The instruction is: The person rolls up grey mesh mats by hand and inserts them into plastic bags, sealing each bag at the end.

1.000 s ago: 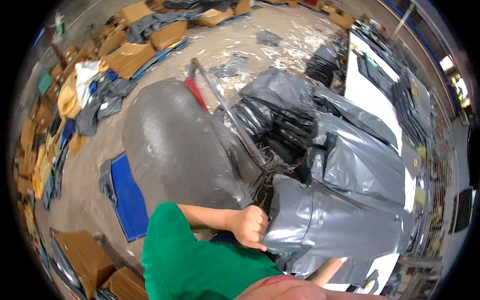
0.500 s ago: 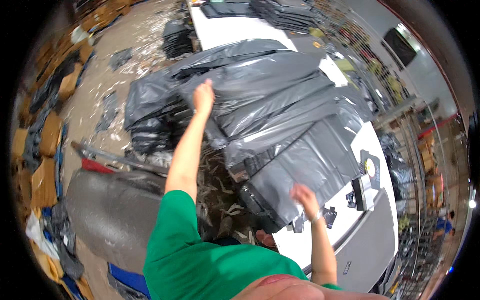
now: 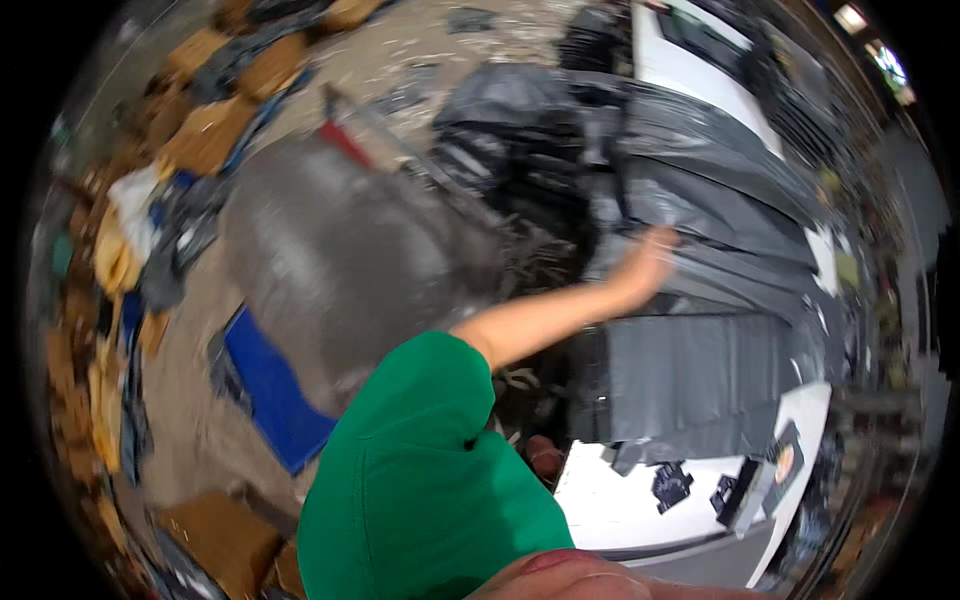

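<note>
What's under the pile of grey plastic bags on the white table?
The grey plastic bags cover most of the white table; only its near end shows bare, with small dark items. Whatever lies beneath the bags is hidden. The left hand reaches over them.

Left hand motion-blurred over grey plastic bags; finger pose, contact unclear. Right hand out of view. Small dark items on white table too small to identify. Cardboard pile smeared at rim.

grey bags crowd table, seemingly no gap
</note>
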A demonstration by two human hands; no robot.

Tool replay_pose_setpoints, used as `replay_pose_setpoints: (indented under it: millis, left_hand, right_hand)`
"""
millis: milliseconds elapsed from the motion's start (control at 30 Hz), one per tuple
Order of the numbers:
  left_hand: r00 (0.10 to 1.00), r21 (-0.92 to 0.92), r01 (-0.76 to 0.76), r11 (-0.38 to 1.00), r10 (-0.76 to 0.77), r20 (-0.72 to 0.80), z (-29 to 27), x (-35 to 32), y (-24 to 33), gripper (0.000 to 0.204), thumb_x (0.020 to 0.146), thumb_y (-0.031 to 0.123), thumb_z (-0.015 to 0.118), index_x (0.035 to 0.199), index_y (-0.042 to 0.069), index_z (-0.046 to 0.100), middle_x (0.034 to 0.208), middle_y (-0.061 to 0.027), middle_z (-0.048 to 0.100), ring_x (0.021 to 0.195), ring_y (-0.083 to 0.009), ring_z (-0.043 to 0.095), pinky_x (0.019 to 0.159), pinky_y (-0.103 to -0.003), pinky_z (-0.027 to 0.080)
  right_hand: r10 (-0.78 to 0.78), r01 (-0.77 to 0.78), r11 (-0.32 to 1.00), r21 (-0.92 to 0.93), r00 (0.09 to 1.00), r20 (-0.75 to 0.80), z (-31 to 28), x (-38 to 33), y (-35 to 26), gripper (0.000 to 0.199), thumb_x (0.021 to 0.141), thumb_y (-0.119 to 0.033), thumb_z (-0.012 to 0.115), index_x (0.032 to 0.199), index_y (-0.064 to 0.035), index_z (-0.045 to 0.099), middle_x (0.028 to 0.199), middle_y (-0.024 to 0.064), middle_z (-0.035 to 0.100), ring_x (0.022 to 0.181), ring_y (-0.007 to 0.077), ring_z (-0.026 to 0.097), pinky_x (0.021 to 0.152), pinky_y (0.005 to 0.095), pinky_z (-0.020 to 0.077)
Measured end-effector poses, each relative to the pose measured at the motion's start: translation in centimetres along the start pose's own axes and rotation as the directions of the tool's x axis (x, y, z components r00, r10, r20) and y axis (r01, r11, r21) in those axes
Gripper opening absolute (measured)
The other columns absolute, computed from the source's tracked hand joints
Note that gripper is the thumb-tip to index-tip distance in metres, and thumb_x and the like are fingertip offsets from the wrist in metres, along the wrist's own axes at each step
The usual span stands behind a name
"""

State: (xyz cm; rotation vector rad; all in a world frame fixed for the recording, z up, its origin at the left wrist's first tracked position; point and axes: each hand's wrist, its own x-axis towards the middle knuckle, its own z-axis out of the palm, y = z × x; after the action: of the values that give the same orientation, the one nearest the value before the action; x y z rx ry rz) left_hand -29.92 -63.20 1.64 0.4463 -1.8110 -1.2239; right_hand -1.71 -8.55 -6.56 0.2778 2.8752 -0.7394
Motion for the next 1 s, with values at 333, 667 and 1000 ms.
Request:
replay_pose_setpoints:
  millis: [333,667,1000]
  left_hand:
    - [0.598,0.054,0.415,0.908,-0.317,0.736,-16.0,-47.5,10.2,0.032,0.088,0.006,0.054,0.119,0.005,0.051,0.109,-0.0119,0.062,0.089,-0.0195,0.063,0.078,-0.033,0.050]
    - [0.806,-0.324,0.116,0.939,0.102,0.583,-16.4,-46.8,33.6,0.012,0.086,0.006,0.058,0.097,0.002,0.063,0.091,-0.0066,0.066,0.089,-0.0147,0.060,0.080,-0.029,0.047]
    - [0.736,-0.898,-0.439,0.009,0.577,-0.354,-27.1,-39.8,59.0,0.036,0.078,0.039,0.065,0.104,0.014,0.060,0.095,0.0002,0.056,0.093,-0.0114,0.048,0.078,-0.035,0.038]
  right_hand:
    - [-0.745,0.400,0.592,-0.699,0.603,-0.286,3.0,-10.0,8.6,0.047,0.092,-0.031,0.054,0.133,-0.0110,0.045,0.130,0.0135,0.051,0.114,0.0238,0.054,0.093,0.0415,0.0420]
    - [-0.496,0.447,0.866,-0.225,0.824,-0.275,-4.3,-14.1,17.4,0.048,0.086,-0.024,0.062,0.131,-0.0113,0.049,0.145,0.0123,0.035,0.133,0.0325,0.032,0.107,0.0501,0.0254]
    - [0.019,-0.166,0.935,-0.313,0.906,-0.423,-8.0,-22.0,27.3,0.048,0.087,-0.031,0.056,0.131,-0.0144,0.047,0.142,0.0104,0.038,0.134,0.0274,0.032,0.108,0.0503,0.0227]
